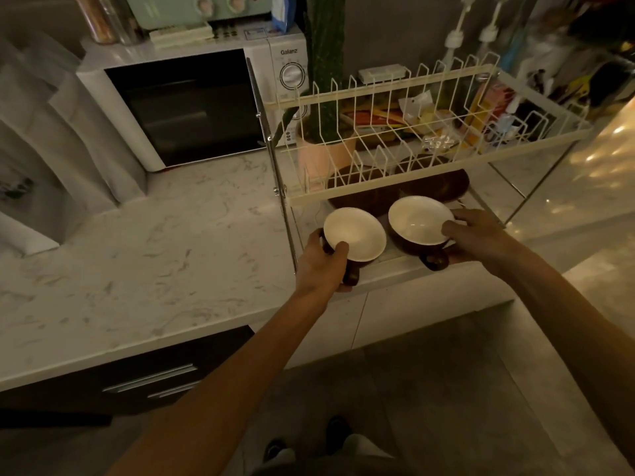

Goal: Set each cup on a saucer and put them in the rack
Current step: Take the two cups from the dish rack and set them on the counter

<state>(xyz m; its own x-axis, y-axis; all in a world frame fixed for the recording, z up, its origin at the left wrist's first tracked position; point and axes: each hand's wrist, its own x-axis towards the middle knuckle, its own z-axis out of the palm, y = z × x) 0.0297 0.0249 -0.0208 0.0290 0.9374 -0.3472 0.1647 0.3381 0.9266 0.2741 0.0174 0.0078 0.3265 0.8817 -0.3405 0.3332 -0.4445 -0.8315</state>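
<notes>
1. The left hand (321, 261) grips the left cup (355, 234), thumb over the near rim and fingers wrapped around its dark side by the handle; the cup is at the front edge of the rack's lower shelf (385, 266).
2. The right hand (476, 231) pinches the rim of the right cup (420, 219), thumb tip inside the white bowl; its handle points toward the person.
3. Two dark saucers (436, 185) lie just behind the cups, partly under the upper tier (395, 132). I cannot tell whether either cup already sits on anything.
4. To do this well, I judge each cup should be kept level, lifted only a little and eased back onto a saucer's centre.
5. The upper tier's front rail and upright wires overhang the saucers, so headroom looks tight.
6. A steel post (281, 201) stands close to the left wrist; a microwave (192, 104) and a potted cactus (323, 97) are behind.
</notes>
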